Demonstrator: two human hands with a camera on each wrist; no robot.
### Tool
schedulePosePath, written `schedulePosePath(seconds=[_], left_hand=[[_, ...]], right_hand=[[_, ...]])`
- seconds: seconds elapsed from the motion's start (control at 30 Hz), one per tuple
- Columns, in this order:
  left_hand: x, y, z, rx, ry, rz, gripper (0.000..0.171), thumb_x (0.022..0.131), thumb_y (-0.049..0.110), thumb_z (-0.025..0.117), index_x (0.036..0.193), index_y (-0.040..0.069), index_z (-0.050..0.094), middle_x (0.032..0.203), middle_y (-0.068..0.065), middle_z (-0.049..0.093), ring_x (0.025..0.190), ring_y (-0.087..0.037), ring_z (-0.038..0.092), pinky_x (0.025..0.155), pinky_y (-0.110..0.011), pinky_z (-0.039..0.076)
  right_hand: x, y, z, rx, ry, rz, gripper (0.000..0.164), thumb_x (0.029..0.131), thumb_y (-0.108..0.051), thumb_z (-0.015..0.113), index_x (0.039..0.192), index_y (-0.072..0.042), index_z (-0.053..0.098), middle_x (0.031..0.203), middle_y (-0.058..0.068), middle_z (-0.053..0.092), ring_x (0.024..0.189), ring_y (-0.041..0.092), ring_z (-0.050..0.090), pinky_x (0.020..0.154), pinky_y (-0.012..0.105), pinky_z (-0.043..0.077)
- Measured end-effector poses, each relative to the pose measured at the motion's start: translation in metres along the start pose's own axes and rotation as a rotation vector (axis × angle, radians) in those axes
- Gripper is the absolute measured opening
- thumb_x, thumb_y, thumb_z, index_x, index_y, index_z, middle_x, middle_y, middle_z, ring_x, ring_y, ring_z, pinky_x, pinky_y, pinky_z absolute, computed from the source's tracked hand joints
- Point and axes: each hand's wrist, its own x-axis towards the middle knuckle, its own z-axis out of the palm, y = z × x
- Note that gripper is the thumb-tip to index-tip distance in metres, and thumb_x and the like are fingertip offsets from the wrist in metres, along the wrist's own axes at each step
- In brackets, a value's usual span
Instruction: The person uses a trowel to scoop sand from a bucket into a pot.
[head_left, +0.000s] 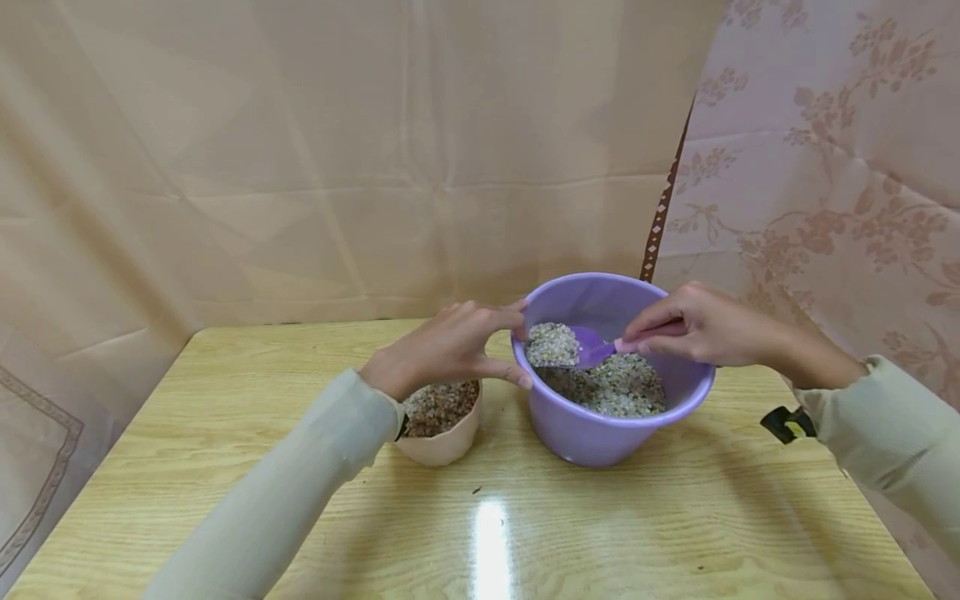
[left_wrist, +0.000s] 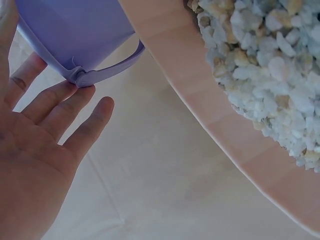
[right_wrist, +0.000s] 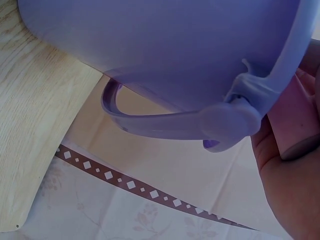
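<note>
My right hand (head_left: 701, 329) grips the pink handle (right_wrist: 295, 120) of a small purple shovel (head_left: 594, 348). Pale gravel (head_left: 552, 344) is heaped on its blade, which is inside the lilac bucket (head_left: 600, 437) near the left rim. More gravel (head_left: 618, 387) lies in the bucket below. With fingers spread and nearly straight, my left hand (head_left: 453, 342) touches the bucket's left rim; its fingertips meet the outside by the handle joint (left_wrist: 77, 77) in the left wrist view. Under my left wrist stands a peach-coloured pot (head_left: 442, 448) holding gravel (head_left: 438, 408), partly hidden by the hand.
Both containers stand on a wood-grain table (head_left: 300, 508). A beige curtain (head_left: 337, 167) hangs behind it, and a flowered cloth (head_left: 840, 183) hangs on the right. The bucket's carrying handle (right_wrist: 155, 125) hangs down outside. A black device (head_left: 787, 423) is at my right wrist.
</note>
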Motion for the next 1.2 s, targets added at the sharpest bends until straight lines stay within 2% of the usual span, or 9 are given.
schedulePosePath(seconds=[0.1,0.27,0.37,0.53,0.6,0.77,1.0,1.2], left_hand=[[0.0002,-0.0001,0.0001,-0.002,-0.005,-0.003,0.039,0.079,0.052,0.078,0.099,0.021,0.066,0.15,-0.013,0.043,0.05,-0.008,0.034,0.071,-0.031,0.043],[0.0001,-0.0004,0.0002,-0.006,-0.007,-0.006,0.041,0.079,0.053,0.077,0.102,0.02,0.067,0.15,-0.014,0.042,0.049,-0.009,0.037,0.077,-0.032,0.044],[-0.0001,-0.0004,0.0002,-0.01,-0.005,-0.001,0.042,0.079,0.052,0.078,0.103,0.019,0.068,0.15,-0.014,0.043,0.051,-0.011,0.043,0.079,-0.032,0.045],[0.0,-0.0006,0.0005,-0.013,0.002,0.007,0.042,0.078,0.053,0.078,0.102,0.02,0.068,0.148,-0.013,0.046,0.067,-0.01,0.06,0.086,-0.034,0.044],[-0.0001,-0.0006,0.0005,-0.014,0.002,0.006,0.042,0.078,0.053,0.077,0.103,0.02,0.068,0.148,-0.012,0.046,0.071,-0.01,0.063,0.087,-0.036,0.044],[-0.0006,-0.0007,0.0006,-0.021,-0.003,-0.003,0.043,0.078,0.053,0.077,0.104,0.019,0.068,0.149,-0.012,0.044,0.064,-0.006,0.059,0.091,-0.039,0.043],[-0.0004,-0.0011,0.0011,-0.015,-0.001,-0.005,0.044,0.078,0.055,0.076,0.104,0.02,0.069,0.15,-0.011,0.044,0.083,-0.013,0.068,0.096,-0.043,0.042],[-0.0004,-0.0019,0.0017,-0.006,0.004,0.002,0.045,0.079,0.054,0.077,0.106,0.02,0.069,0.149,-0.012,0.045,0.079,-0.011,0.067,0.094,-0.042,0.044]], right_hand=[[-0.0006,0.0003,-0.0002,0.003,0.005,-0.01,0.021,0.086,0.007,0.072,0.103,-0.004,0.076,0.099,0.005,0.076,0.086,0.002,0.07,0.068,0.027,0.057],[-0.0012,0.0004,-0.001,0.01,0.009,-0.031,0.022,0.085,0.009,0.072,0.104,-0.003,0.076,0.098,0.005,0.076,0.086,0.003,0.07,0.067,0.028,0.057],[-0.0018,-0.0003,-0.0016,0.01,0.014,-0.04,0.023,0.084,0.01,0.072,0.104,-0.002,0.075,0.098,0.006,0.076,0.086,0.003,0.071,0.066,0.028,0.057],[-0.0033,-0.0024,-0.0029,0.003,0.027,-0.034,0.024,0.083,0.011,0.072,0.104,-0.002,0.076,0.097,0.007,0.076,0.085,0.003,0.071,0.065,0.03,0.057],[-0.0037,-0.0032,-0.0035,-0.004,0.037,-0.034,0.025,0.083,0.011,0.072,0.104,-0.003,0.076,0.097,0.007,0.076,0.084,0.003,0.071,0.064,0.03,0.057],[-0.005,-0.0046,-0.0049,-0.008,0.052,-0.032,0.021,0.086,0.006,0.072,0.104,-0.004,0.076,0.096,0.008,0.076,0.08,0.006,0.071,0.06,0.03,0.057],[-0.006,-0.0041,-0.0066,-0.002,0.063,-0.058,0.022,0.085,0.007,0.072,0.105,-0.003,0.076,0.096,0.006,0.076,0.079,0.007,0.072,0.058,0.03,0.056],[-0.0078,-0.0047,-0.0077,-0.005,0.071,-0.063,0.024,0.085,0.008,0.072,0.106,-0.002,0.075,0.097,0.007,0.076,0.079,0.006,0.072,0.056,0.028,0.056]])
